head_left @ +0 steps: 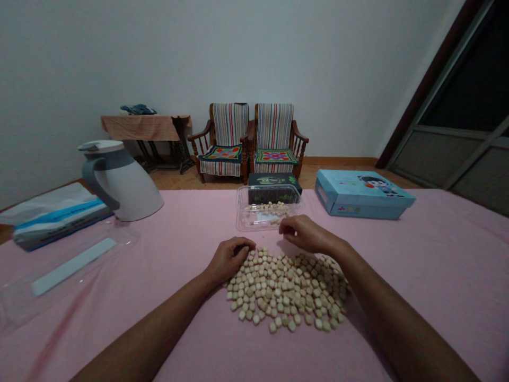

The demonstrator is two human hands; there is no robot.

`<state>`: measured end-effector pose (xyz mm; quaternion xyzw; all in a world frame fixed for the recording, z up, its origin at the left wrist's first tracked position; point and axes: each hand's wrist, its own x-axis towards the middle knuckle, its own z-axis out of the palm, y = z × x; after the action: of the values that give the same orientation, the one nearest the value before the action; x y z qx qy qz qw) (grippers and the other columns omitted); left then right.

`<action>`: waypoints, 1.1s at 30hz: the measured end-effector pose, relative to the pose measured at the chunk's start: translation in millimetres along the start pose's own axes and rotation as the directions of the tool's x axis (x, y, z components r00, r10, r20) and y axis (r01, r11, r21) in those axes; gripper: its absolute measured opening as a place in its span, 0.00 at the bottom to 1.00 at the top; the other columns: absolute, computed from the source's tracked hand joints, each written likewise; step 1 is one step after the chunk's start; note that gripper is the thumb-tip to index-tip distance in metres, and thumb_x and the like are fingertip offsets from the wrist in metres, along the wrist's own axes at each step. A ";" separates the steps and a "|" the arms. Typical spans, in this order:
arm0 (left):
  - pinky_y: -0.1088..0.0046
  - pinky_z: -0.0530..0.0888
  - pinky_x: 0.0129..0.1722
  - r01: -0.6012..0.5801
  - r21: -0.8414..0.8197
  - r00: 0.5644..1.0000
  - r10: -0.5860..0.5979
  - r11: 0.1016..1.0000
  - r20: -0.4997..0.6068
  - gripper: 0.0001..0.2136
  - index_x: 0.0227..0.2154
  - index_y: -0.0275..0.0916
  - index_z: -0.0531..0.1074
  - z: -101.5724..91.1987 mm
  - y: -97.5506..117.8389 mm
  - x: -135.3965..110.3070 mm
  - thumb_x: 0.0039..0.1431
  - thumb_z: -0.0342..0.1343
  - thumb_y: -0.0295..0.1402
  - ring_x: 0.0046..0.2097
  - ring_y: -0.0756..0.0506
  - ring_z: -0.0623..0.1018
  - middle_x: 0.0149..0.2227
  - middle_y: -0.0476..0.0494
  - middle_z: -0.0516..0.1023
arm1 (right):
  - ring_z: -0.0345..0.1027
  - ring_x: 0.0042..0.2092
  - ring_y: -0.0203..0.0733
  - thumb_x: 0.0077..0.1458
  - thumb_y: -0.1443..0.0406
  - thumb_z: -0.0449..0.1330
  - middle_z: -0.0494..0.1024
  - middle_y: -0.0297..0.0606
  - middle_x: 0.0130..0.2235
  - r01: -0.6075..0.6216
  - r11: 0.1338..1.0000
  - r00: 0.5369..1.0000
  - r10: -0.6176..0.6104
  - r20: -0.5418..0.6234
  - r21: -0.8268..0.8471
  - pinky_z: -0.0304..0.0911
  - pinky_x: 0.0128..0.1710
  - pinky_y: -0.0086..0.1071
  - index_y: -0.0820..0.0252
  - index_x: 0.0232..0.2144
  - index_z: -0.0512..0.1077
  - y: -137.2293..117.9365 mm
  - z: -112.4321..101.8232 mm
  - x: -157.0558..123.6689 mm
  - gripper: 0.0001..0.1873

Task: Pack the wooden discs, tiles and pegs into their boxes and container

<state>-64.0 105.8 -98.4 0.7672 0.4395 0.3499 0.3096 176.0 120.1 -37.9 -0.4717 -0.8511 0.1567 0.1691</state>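
Observation:
A loose heap of small beige hexagonal biscuit-like pieces (286, 289) lies on the pink tablecloth (429, 276). My left hand (230, 260) rests at the heap's upper left edge, fingers curled down and touching the pieces. My right hand (304, 234) hovers just above the heap's far edge, fingers drawn together, close to a clear plastic container (250, 223). A few similar pieces (272, 208) lie inside that container. Whether either hand has a piece between its fingers is hidden.
A white and grey jug (127, 185), a blue-striped package (55, 220) and a clear plastic tray (67, 270) stand at left. Behind the container is a black box (274, 181). A light blue box (361, 193) lies at right. Two striped armchairs (252, 140) stand beyond the table.

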 end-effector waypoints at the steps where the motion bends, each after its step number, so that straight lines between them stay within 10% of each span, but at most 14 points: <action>1: 0.71 0.71 0.41 0.001 -0.002 1.000 -0.001 1.000 -0.002 0.09 0.32 0.37 0.76 0.2 0.0 0.0 0.54 0.50 0.29 0.38 0.46 0.77 0.34 0.44 0.80 | 0.67 0.31 0.36 0.45 0.72 0.55 0.77 0.38 0.30 0.013 1.000 0.996 -0.012 0.088 -0.017 0.58 0.30 0.26 0.63 0.30 0.74 -0.1 4.3 -0.4 0.09; 7: 0.72 0.71 0.41 0.003 -0.015 1.000 -0.003 1.000 -0.004 0.09 0.32 0.37 0.76 0.9 -0.9 0.0 0.54 0.51 0.29 0.38 0.47 0.77 0.34 0.45 0.80 | 0.67 0.32 0.37 0.42 0.71 0.57 0.78 0.39 0.33 -0.009 0.997 0.955 0.032 0.295 -0.078 0.57 0.30 0.25 0.63 0.31 0.74 -0.9 22.9 1.5 0.10; 14: 0.71 0.71 0.41 0.012 -0.046 1.000 -0.013 0.999 -0.007 0.09 0.32 0.37 0.77 0.1 1.2 -0.4 0.54 0.50 0.29 0.38 0.46 0.77 0.33 0.44 0.80 | 0.66 0.32 0.37 0.41 0.72 0.56 0.77 0.39 0.31 -0.040 0.991 0.965 0.070 0.251 -0.125 0.56 0.30 0.26 0.62 0.28 0.73 -4.4 22.3 1.2 0.09; 18: 0.72 0.73 0.37 0.086 -0.170 0.991 -0.101 0.982 -0.085 0.09 0.31 0.35 0.75 0.4 -0.1 0.2 0.53 0.50 0.30 0.35 0.46 0.78 0.32 0.44 0.79 | 0.66 0.31 0.36 0.45 0.71 0.55 0.76 0.38 0.31 -0.098 0.995 0.988 0.098 -0.121 0.003 0.58 0.30 0.26 0.62 0.29 0.71 2.2 2.1 3.1 0.07; 23: 0.71 0.74 0.36 0.108 -0.249 0.928 -0.187 0.962 -0.322 0.08 0.30 0.35 0.73 -0.6 -7.3 2.5 0.53 0.49 0.30 0.35 0.46 0.78 0.32 0.44 0.78 | 0.70 0.35 0.36 0.49 0.69 0.55 0.76 0.41 0.40 -0.049 0.967 0.828 0.178 -0.531 0.248 0.62 0.36 0.28 0.62 0.41 0.69 10.0 -16.6 5.6 0.14; 29: 0.71 0.73 0.36 0.132 -0.316 0.875 -0.260 0.940 -0.408 0.08 0.29 0.34 0.74 -5.3 -12.6 6.8 0.51 0.51 0.31 0.35 0.47 0.77 0.30 0.43 0.78 | 0.66 0.31 0.35 0.47 0.74 0.54 0.75 0.36 0.29 0.061 0.989 0.976 -0.032 -0.213 0.132 0.59 0.32 0.27 0.62 0.29 0.72 1.5 9.5 6.4 0.09; 33: 0.71 0.73 0.36 0.134 -0.401 0.854 -0.311 0.906 -0.416 0.08 0.27 0.35 0.75 -6.5 -15.6 9.0 0.48 0.53 0.32 0.34 0.46 0.77 0.29 0.44 0.78 | 0.66 0.34 0.35 0.46 0.76 0.55 0.75 0.39 0.34 0.161 0.979 0.986 -0.156 -0.052 0.122 0.59 0.34 0.27 0.63 0.35 0.73 -6.3 35.2 9.0 0.12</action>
<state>-73.0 121.6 -104.6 0.5323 0.5174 0.5606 0.3669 151.5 120.8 -65.3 -0.3940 -0.8707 0.1859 0.2282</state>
